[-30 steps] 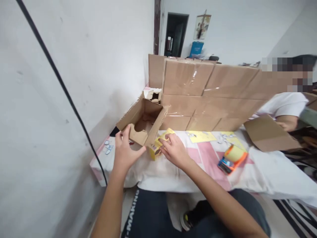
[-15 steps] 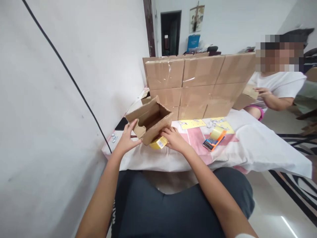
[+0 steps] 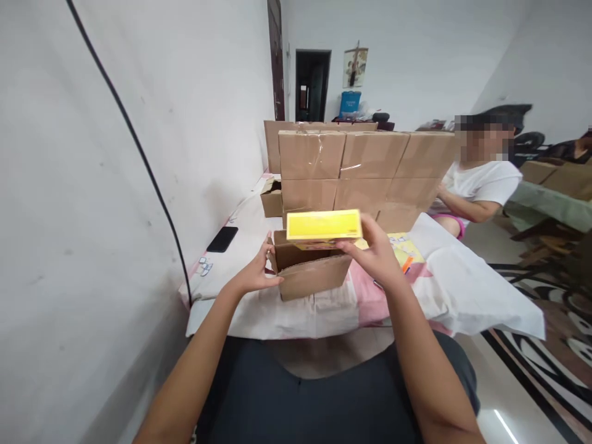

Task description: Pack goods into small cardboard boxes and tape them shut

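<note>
An open-topped cardboard box [image 3: 314, 280] stands on the cloth-covered table in front of me. My left hand [image 3: 256, 268] grips its left end, thumb on the near side and fingers at the far side. Above the opening, a yellow box [image 3: 324, 226] is held level by my right hand [image 3: 375, 251], which has its right end between thumb and fingers. The yellow box hides part of the cardboard box's inside and its far rim. Behind both rises a stack of taped cardboard boxes [image 3: 367, 155].
A black phone [image 3: 222, 239] lies on the tablecloth [image 3: 476, 283] to the left. Another small open carton [image 3: 272, 200] sits beside the stack. An orange-edged tape dispenser [image 3: 407, 265] is partly hidden behind my right arm. A person in a white shirt [image 3: 483, 185] sits at the right.
My right hand has lifted the yellow box from beside the cardboard box to above its opening. The cardboard box, tilted before, is now upright on the table. My view has shifted slightly.
</note>
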Demonstrator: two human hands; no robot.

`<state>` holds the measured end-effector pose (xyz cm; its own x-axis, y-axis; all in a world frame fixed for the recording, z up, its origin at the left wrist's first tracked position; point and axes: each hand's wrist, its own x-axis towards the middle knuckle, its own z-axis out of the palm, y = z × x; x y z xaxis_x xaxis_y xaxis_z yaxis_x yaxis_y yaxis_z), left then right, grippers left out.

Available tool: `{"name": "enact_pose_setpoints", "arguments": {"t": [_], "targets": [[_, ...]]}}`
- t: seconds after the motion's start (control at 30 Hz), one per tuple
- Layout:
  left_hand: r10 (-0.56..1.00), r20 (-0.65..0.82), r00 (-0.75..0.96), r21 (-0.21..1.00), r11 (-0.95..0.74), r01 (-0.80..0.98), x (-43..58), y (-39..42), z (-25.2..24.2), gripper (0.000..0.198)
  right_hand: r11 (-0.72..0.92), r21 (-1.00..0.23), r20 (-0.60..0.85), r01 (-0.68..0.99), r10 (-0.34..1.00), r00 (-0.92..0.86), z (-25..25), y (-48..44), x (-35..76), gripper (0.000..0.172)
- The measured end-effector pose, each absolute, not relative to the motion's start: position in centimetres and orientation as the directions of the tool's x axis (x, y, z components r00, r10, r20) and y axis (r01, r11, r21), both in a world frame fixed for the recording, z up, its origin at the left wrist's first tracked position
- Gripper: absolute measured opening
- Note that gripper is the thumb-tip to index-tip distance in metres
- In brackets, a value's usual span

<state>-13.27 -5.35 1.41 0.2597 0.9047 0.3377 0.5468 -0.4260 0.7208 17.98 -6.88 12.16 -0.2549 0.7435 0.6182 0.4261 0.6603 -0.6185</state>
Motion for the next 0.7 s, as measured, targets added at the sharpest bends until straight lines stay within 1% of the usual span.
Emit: {"name": "enact_pose_setpoints", "arguments": {"t": [0.03,0.07,0.1,0.13,0.17,0.2,0.27,0.3,0.37,0.43,0.53,0.6,0.7], "targets": [[0.902,0.329,0.278,0.736,-0.430,0.523,-13.1,-5.4,1.1,0.061,0.664,-0.531,0.598,0.527,0.734,-0.321,12.2,-6.3,17.4,0.049],[0.902,0.322,0.288,0.748,-0.429,0.507,-12.9,-5.4,0.7,0.060,0.658,-0.419,0.551,0.626,0.732,-0.402,12.2,-5.8,16.7,0.045],[0.905,0.319,0.282,0.760,-0.422,0.494,-12.8,-5.4,0.3,0.059,0.644,-0.291,0.473,0.708,0.740,-0.479,12.2,-5.2,16.0,0.041],[0.910,0.325,0.259,0.772,-0.413,0.483,-12.6,-5.4,-0.1,0.058,0.624,-0.168,0.368,0.763,0.758,-0.539,12.1,-4.7,15.2,0.036],[0.914,0.330,0.236,0.784,-0.404,0.471,-12.4,-5.4,-0.5,0.057,0.606,-0.070,0.251,0.792,0.779,-0.574,11.9,-4.2,14.3,0.031],[0.917,0.336,0.216,0.793,-0.399,0.460,-12.3,-5.3,-0.8,0.056,0.594,-0.009,0.138,0.804,0.798,-0.587,11.5,-3.8,13.4,0.027],[0.910,0.364,0.197,0.799,-0.414,0.437,-12.1,-5.2,-1.4,0.055,0.573,0.030,-0.025,0.819,0.819,-0.573,10.7,-3.0,11.7,0.022],[0.902,0.384,0.199,0.797,-0.432,0.421,-12.1,-5.1,-1.7,0.054,0.565,0.032,-0.071,0.824,0.824,-0.562,10.2,-2.6,11.0,0.021],[0.885,0.414,0.215,0.799,-0.466,0.380,-12.2,-4.9,-2.1,0.053,0.559,0.035,-0.108,0.828,0.826,-0.553,9.2,-1.9,9.9,0.021],[0.884,0.414,0.218,0.810,-0.467,0.355,-12.3,-4.7,-2.5,0.053,0.565,0.036,-0.107,0.825,0.823,-0.559,8.6,-1.3,9.6,0.022],[0.898,0.396,0.189,0.811,-0.439,0.387,-12.6,-4.5,-3.1,0.054,0.591,0.018,-0.067,0.807,0.806,-0.588,8.3,-0.5,9.9,0.025],[0.894,0.412,0.175,0.798,-0.446,0.405,-12.7,-4.5,-3.3,0.052,0.607,0.014,-0.025,0.794,0.794,-0.607,8.2,-0.1,10.2,0.025],[0.893,0.415,0.175,0.785,-0.449,0.428,-12.7,-4.4,-3.5,0.051,0.598,0.060,0.019,0.799,0.800,-0.600,7.9,0.2,10.3,0.029]]}}
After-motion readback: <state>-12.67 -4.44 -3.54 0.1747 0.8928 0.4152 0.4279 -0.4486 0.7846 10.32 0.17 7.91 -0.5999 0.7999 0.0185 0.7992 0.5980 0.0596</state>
